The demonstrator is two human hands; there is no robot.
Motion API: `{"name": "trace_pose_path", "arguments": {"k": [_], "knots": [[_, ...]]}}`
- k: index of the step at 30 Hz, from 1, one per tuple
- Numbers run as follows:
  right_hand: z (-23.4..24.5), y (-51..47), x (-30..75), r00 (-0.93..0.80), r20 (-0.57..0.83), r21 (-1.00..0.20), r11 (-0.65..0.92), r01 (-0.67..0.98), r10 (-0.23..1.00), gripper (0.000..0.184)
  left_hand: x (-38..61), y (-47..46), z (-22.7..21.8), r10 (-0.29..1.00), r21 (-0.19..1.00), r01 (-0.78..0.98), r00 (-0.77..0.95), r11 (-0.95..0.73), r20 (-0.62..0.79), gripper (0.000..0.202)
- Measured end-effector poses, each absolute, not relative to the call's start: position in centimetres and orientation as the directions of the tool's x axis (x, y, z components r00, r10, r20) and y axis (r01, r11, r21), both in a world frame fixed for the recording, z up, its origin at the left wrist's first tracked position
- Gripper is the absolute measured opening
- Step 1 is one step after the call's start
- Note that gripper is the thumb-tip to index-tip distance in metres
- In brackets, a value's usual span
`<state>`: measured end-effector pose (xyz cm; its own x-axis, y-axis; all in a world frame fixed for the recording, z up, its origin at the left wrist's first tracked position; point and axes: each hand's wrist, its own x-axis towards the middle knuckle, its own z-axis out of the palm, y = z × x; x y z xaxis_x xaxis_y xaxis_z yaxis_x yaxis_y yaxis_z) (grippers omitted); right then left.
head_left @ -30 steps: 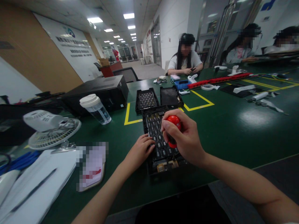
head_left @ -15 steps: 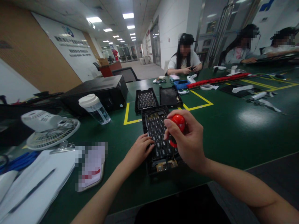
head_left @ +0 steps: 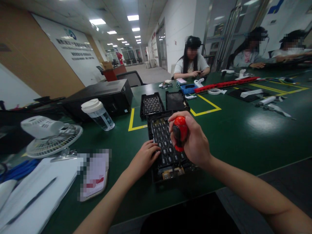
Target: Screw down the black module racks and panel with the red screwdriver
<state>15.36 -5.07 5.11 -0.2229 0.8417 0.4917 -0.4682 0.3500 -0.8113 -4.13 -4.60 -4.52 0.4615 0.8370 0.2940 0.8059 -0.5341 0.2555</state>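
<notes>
A black battery case lies open on the green table before me, rows of dark round cells inside it and a tan circuit board at its near end. My left hand rests with extended fingers on the case's left edge, gripping nothing. Wrapped round the red and black handle of a screwdriver, my right hand is above the right side of the case. The screwdriver stands roughly upright, its thin shaft pointing down near the board; the tip cannot be made out.
Beyond the case sit another cell-filled tray and a black cover. To the left are a water cup, a white fan, a phone and a clipboard with paper. Co-workers sit across the table.
My right hand has twisted and shifted slightly left, so the handle's black side now faces me. My left hand stays at the case's edge.
</notes>
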Motion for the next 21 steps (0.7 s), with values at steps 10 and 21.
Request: {"name": "trace_pose_path", "arguments": {"k": [10,21], "knots": [[5.4,-0.9,15.9,-0.736,0.485,-0.818,-0.053,-0.573,0.472,0.023,-3.9,-4.7,-4.1,0.849,0.264,0.813,0.453,-0.519,0.272,0.019],[5.9,1.0,16.0,-0.839,0.431,-0.845,-0.178,-0.505,0.332,0.03,-4.1,-4.5,-4.4,0.834,0.251,0.806,0.46,-0.537,0.305,0.017]]}}
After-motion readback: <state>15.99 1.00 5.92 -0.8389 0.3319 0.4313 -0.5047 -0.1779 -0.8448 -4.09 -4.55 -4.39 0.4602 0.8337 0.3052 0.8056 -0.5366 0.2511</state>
